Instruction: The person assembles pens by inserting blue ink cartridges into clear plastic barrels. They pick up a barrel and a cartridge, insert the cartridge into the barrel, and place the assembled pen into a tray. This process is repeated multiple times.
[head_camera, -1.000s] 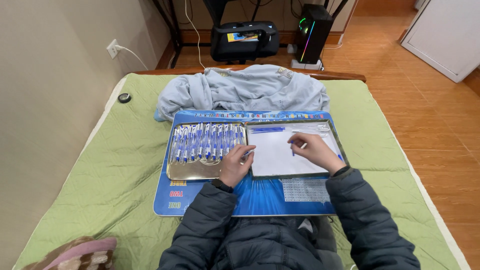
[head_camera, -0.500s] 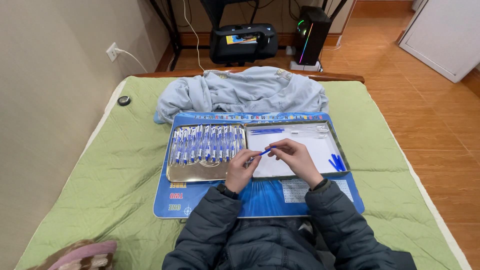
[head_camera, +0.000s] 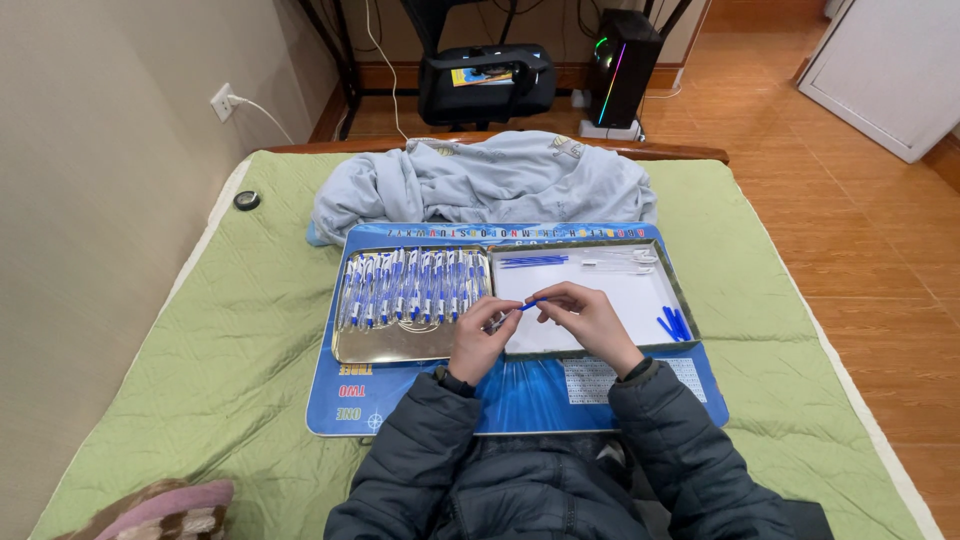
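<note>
- Head view: the left hand (head_camera: 480, 340) and the right hand (head_camera: 590, 322) meet over the near edge of a white-lined tray (head_camera: 640, 300), both pinching a slim blue pen part (head_camera: 530, 305) that spans the gap between their fingertips.
- The left fingers curl in around the part's left end; the right thumb and forefinger press together on its right end, the other fingers loosely bent.
- Just left of the hands sits a metal tray (head_camera: 375, 345) filled with a row of blue and white pens (head_camera: 415, 288) lying side by side.
- In the white-lined tray, thin blue refills (head_camera: 532, 261) and clear tubes (head_camera: 615, 262) lie along the far edge; a few blue caps (head_camera: 674, 324) lie at its right side.
- Both trays rest on a blue mat (head_camera: 520, 400) on a green quilt (head_camera: 200, 360), with a pale blue garment (head_camera: 480, 180) bunched beyond.
</note>
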